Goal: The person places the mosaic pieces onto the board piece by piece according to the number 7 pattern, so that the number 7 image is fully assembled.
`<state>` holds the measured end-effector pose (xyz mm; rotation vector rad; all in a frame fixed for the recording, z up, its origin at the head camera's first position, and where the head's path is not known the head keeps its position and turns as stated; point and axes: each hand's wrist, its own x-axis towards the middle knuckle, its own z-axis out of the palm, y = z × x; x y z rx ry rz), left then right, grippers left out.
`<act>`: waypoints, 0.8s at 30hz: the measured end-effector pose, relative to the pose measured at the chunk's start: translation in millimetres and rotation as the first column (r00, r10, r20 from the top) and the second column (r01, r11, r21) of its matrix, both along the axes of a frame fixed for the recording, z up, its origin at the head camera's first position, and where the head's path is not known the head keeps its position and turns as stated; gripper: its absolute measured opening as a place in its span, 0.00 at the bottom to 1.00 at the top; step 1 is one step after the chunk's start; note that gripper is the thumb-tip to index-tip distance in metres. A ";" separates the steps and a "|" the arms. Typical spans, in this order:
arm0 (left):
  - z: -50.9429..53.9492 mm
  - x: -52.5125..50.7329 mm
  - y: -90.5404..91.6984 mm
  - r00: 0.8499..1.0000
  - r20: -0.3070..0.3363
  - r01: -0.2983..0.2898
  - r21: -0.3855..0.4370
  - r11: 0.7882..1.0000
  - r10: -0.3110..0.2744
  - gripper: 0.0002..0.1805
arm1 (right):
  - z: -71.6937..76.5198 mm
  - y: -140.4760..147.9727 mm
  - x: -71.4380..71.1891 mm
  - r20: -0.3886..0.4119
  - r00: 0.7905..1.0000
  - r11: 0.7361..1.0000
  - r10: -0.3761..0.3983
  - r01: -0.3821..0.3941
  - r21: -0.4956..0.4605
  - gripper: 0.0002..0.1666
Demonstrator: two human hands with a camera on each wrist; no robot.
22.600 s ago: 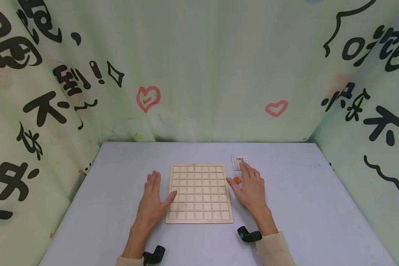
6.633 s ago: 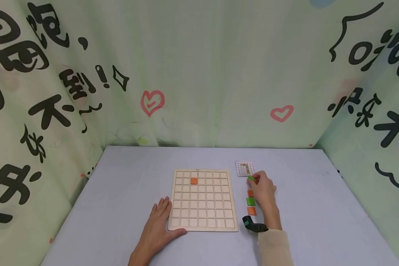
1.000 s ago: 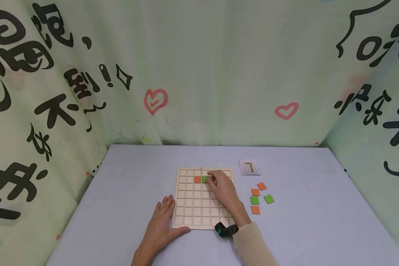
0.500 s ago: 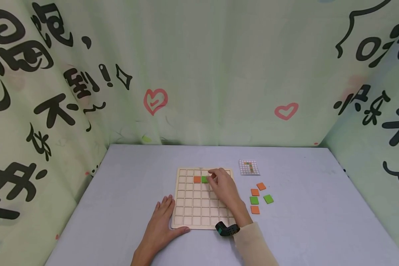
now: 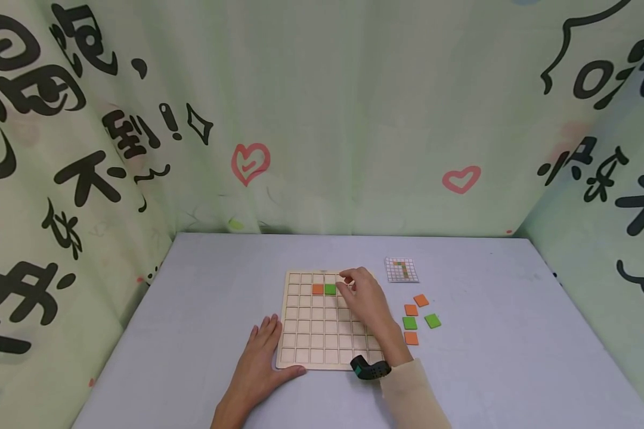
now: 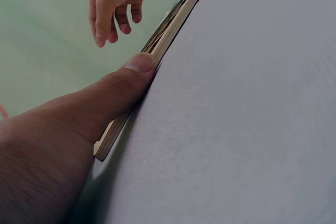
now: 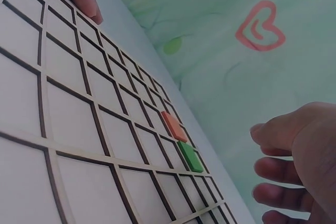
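In the second row from the board's [image 5: 303, 342] far edge, the orange tile [image 5: 318, 289] and the green tile [image 5: 330, 289] lie in neighbouring squares. Above the board's far right part hangs the right hand [image 5: 366, 298], its fingers loosely bent, the thumb parted from them, nothing visible in between. At the board's near left corner lies the left hand [image 5: 260, 360], fingers nearly straight along the side and thumb on the rim, gripping nothing. Five loose tiles [image 5: 409, 323] lie on the tabletop [image 5: 220, 286] right of the board; the card [image 5: 402, 270] lies off its far right corner. The step looks like setting tiles into squares. It should go best with the board held steady, each tile pinched by opposite edges, squared to the board's grid, lowered flat and pressed lightly, and its square checked against the card.
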<state>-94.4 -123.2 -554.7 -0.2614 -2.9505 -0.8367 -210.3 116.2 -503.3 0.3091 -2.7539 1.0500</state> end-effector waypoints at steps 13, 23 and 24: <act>0.3 0.4 -0.1 1.000 -0.011 0.005 0.015 1.000 -0.004 0.61 | 6.7 8.2 1.2 -0.011 1.000 1.000 -0.010 0.010 0.008 0.18; 0.1 0.4 -1.2 1.000 -0.025 0.016 0.000 1.000 -0.016 0.61 | 9.7 13.6 0.9 -0.012 1.000 1.000 -0.017 0.017 0.018 0.19; -0.2 0.1 -1.1 1.000 -0.024 0.015 0.001 1.000 -0.015 0.61 | 10.1 14.1 0.9 -0.011 1.000 1.000 -0.020 0.020 0.016 0.19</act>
